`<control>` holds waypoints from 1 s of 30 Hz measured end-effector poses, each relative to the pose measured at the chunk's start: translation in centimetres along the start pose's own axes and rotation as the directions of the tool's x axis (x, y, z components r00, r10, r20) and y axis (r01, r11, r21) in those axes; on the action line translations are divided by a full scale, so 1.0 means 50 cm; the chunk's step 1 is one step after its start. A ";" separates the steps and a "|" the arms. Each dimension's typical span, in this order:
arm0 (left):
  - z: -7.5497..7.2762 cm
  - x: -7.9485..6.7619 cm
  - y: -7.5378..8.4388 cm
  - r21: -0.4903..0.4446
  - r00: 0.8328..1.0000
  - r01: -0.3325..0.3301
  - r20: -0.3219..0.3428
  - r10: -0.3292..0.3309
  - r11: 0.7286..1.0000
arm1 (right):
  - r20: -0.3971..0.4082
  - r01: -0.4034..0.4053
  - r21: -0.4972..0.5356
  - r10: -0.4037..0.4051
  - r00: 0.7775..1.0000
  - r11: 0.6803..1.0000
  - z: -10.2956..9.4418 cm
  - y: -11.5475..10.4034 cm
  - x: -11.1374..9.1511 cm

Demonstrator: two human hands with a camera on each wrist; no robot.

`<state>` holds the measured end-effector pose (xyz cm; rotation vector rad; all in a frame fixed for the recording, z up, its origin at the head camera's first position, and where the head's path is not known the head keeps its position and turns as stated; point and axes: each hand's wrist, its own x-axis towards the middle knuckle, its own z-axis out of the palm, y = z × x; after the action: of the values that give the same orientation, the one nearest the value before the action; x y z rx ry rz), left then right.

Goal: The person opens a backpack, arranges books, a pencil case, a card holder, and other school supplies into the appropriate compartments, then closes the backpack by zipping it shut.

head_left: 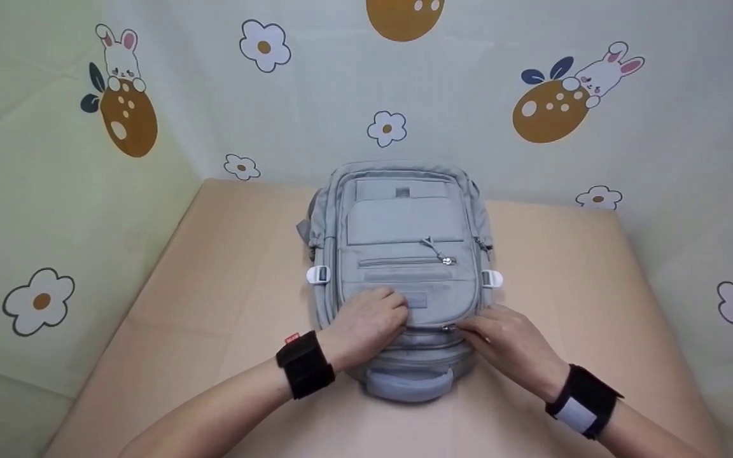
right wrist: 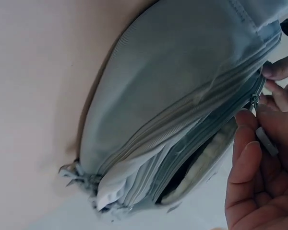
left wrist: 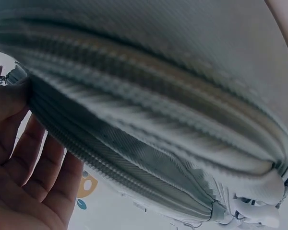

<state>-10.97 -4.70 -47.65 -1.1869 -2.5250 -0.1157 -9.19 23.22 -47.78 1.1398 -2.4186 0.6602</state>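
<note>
A grey backpack (head_left: 404,219) lies with its front face up, its carry handle (head_left: 411,387) towards me. At the handle end, my left hand (head_left: 366,323) holds the edge of the front compartment, thumb on one side and fingers on the other in the left wrist view. My right hand (head_left: 514,340) pinches the zipper pull (right wrist: 267,141) between thumb and fingers; the metal slider (right wrist: 254,99) shows beside the fingertips. The front compartment (right wrist: 182,175) gapes along part of its zipper. Its contents cannot be made out.
The backpack rests on a table with a beige cover (head_left: 226,356). White side buckles (head_left: 319,275) sit on both flanks. A second zipper pull (head_left: 446,261) with a cord lies on the front pocket. Patterned cloth (head_left: 315,108) hangs behind and at the sides.
</note>
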 end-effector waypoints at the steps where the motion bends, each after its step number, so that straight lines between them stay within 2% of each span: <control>1: -0.001 0.000 0.000 0.003 1.000 0.001 0.001 -0.001 1.000 | -0.011 -0.013 -0.008 0.013 1.000 1.000 -0.005 0.005 -0.005; 10: -0.004 0.004 0.000 0.016 1.000 0.006 0.014 -0.006 1.000 | -0.036 -0.150 -0.099 0.147 0.989 0.984 -0.038 0.053 -0.026; 17: -0.007 0.003 0.001 0.018 1.000 -0.003 0.021 0.003 1.000 | -0.018 -0.167 -0.104 0.166 0.986 0.980 -0.032 0.060 -0.024; 23: -0.009 0.009 0.004 0.019 1.000 -0.009 0.010 0.009 1.000 | -0.042 -0.190 -0.070 0.187 0.981 0.979 -0.023 0.055 -0.026; 30: -0.014 0.042 0.035 -0.009 0.999 -0.044 -0.022 0.044 0.999 | -0.053 -0.192 -0.099 0.187 0.981 0.976 -0.017 0.049 -0.026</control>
<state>-10.68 -2.19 -46.38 -1.2373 -2.4803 -0.1293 -10.24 25.88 -48.39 0.8527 -2.5132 0.6022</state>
